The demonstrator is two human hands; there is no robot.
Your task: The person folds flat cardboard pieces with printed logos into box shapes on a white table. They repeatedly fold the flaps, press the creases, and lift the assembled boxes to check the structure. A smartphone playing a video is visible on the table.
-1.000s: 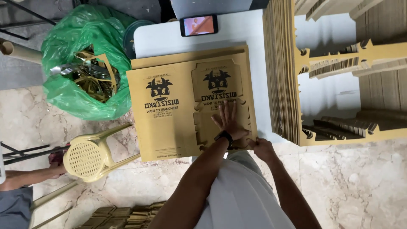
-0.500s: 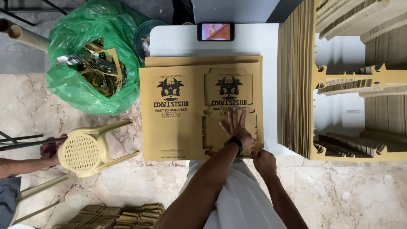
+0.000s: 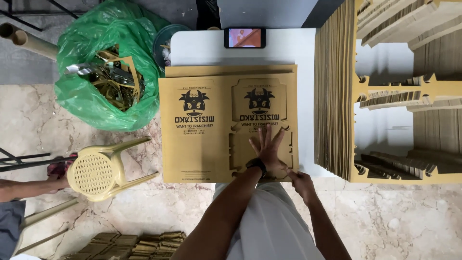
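Note:
A flat brown die-cut cardboard sheet (image 3: 202,139) with two black printed logos lies on a white table (image 3: 288,50). My left hand (image 3: 267,147) presses flat on the sheet's right panel, fingers spread, a dark band on the wrist. At the sheet's near right corner, my right hand (image 3: 302,182) has its fingers closed on the cardboard edge. More sheets lie stacked underneath, showing at the far edge.
A tall stack of cardboard sheets (image 3: 334,91) stands on edge at the right, with more stacks beyond. A green plastic bag (image 3: 103,62) of cardboard scraps sits at left. A phone (image 3: 244,37) lies on the table's far edge. A yellow plastic stool (image 3: 96,171), another person's arm (image 3: 26,188), and bundled cardboard (image 3: 130,243) are on the floor.
The view has shifted so the sheet and table sit more to the right and centred. My left hand has stayed pressed on the right panel; my right hand stays at the near corner.

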